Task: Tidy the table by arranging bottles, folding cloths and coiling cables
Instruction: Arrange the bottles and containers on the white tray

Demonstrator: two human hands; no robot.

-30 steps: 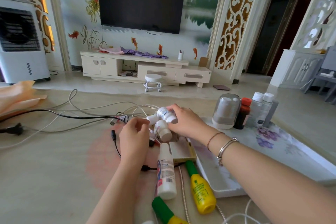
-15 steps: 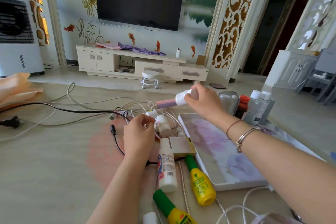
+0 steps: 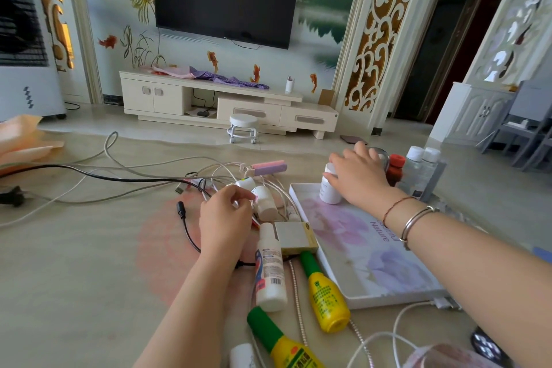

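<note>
On the far left corner of the white flower-printed tray (image 3: pixel 385 284), your right hand (image 3: pixel 360 178) is curled round a small white bottle (image 3: pixel 328 188), fingers over its cap and upper body; the bottle stands upright with its base on the tray surface, or very near it, contact not resolvable. Just beyond that hand, off the tray's far edge, stand a clear jar (image 3: pixel 383 155) mostly hidden by your fingers, a red-capped dark bottle (image 3: pixel 395 170) and two clear white-capped bottles (image 3: pixel 419 170), all upright and close together. Your left hand (image 3: pixel 225 218) sits over the tangle of white cables (image 3: pixel 143 164), thumb and forefinger pressed together near a thin wire; whether they actually pinch it cannot be told. Beside those fingertips lie two small white bottles (image 3: pixel 264 202) on their sides, with a pink and lilac device (image 3: pixel 267 168) farther back among the cables. A black cable (image 3: pixel 89 175) runs in from the left to a plug (image 3: pixel 10 196) at the edge. Near you, lying flat on the table (image 3: pixel 74 278): a white tube bottle (image 3: pixel 269 272) with a barcode, a small grey-gold box (image 3: pixel 295 238) touching the tray's left rim, a yellow green-capped bottle (image 3: pixel 325 296), and a second yellow one (image 3: pixel 283 343) nearer the lower edge. A bead chain (image 3: pixel 298 308) lies between the white tube and the first yellow bottle. An orange cloth (image 3: pixel 21 143) rests unfolded at far left.
</note>
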